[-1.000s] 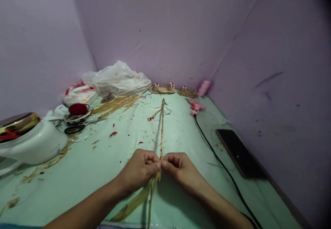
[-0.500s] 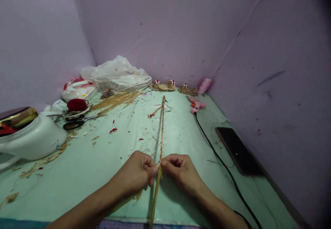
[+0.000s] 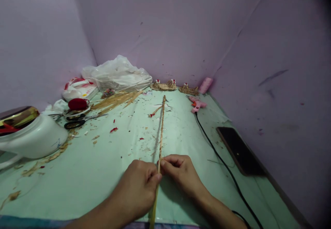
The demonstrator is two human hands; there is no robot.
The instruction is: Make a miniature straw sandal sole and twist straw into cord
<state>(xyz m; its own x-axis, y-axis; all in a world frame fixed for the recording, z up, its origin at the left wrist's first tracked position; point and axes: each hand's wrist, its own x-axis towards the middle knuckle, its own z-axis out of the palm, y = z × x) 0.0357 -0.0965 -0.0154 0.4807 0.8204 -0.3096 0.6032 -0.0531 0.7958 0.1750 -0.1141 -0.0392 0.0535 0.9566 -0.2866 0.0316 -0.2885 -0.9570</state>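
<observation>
A thin braided straw cord [image 3: 162, 129] stretches away from me along the middle of the table, with a short side piece branching off near its far end. My right hand [image 3: 179, 170] pinches the near end of the braid between thumb and forefinger. Just below it, my left hand [image 3: 142, 186] is closed on the loose straw strands [image 3: 154, 208], which run down past the table's front edge. The fingertips of both hands almost meet at the cord, and they partly hide where the braid turns into loose strands.
A pink glue gun [image 3: 197, 104] with a black cable and a phone [image 3: 239, 151] lie at right. Scissors [image 3: 80, 121], dried straw [image 3: 116, 101], a plastic bag [image 3: 119, 74] and a white pot-like vessel [image 3: 43, 137] are at left. Woven slippers [image 3: 163, 86] stand against the wall.
My left hand has moved down and toward me along the strands, away from the pinch point. My right hand stays nearly in place on the braid.
</observation>
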